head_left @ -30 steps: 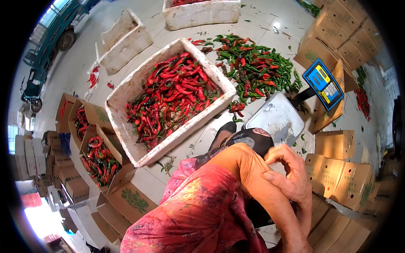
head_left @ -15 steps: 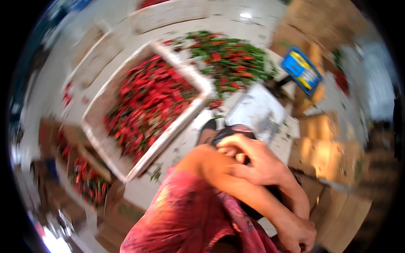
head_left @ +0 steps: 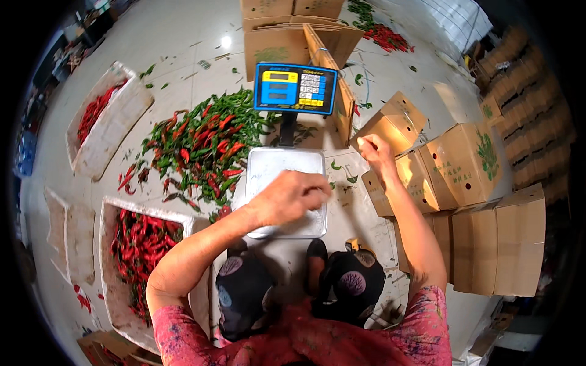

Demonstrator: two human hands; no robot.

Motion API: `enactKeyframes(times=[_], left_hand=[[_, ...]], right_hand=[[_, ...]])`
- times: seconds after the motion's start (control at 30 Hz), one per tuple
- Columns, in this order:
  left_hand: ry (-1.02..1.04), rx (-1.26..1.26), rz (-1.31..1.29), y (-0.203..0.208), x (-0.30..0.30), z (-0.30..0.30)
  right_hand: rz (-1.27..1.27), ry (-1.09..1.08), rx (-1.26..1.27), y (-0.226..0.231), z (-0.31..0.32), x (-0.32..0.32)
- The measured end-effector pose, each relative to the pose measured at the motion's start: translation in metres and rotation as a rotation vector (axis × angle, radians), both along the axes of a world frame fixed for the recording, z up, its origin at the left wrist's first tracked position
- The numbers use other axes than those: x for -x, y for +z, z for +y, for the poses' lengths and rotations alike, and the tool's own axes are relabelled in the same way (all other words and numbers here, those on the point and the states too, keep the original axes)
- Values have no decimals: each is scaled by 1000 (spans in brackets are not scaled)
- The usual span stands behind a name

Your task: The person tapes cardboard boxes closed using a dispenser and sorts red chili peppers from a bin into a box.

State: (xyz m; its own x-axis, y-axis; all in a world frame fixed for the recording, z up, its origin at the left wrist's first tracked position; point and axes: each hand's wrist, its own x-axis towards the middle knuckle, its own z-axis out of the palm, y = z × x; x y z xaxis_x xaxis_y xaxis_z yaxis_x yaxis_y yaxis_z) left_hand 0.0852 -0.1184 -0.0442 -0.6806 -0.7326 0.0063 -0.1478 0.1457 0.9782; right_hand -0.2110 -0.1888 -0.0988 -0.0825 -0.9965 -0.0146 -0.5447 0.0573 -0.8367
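My left hand (head_left: 288, 198) hangs over the silver platform (head_left: 285, 163) of a weighing scale, palm down. Its fingers are bent and smeared by motion, and nothing shows in them. Farther right, my right hand (head_left: 377, 157) is closed with its fingertips pressed together, beside an upright cardboard box (head_left: 397, 125). Whether it pinches something small cannot be seen. Behind the platform rises the scale's blue and yellow display (head_left: 295, 89) on a black post. A heap of red and green chili peppers (head_left: 198, 146) lies on the floor left of the scale.
A white foam box (head_left: 196, 226) of red chilies stands by my left arm; another foam box (head_left: 116, 134) is farther left. Several cardboard boxes (head_left: 464, 158) line the right side, and more cartons (head_left: 278, 52) stand behind the scale. A small yellow object (head_left: 360, 246) lies near my right knee.
My view has turned, bringing the scale to the middle and the foam box of chilies to the lower left. My arms, crossed over my knee before, are now apart and reaching forward.
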Motion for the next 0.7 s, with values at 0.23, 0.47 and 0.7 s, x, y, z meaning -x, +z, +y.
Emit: enactKeyframes(times=[0.23, 0.47, 0.7], left_hand=[[363, 417, -170, -85, 44, -128], [481, 446, -100, -93, 139, -218], [470, 362, -133, -114, 171, -252]], right_hand=[[-222, -345, 18, -49, -134, 12], [-403, -117, -75, -50, -185, 28], [-395, -63, -86, -55, -189, 69]])
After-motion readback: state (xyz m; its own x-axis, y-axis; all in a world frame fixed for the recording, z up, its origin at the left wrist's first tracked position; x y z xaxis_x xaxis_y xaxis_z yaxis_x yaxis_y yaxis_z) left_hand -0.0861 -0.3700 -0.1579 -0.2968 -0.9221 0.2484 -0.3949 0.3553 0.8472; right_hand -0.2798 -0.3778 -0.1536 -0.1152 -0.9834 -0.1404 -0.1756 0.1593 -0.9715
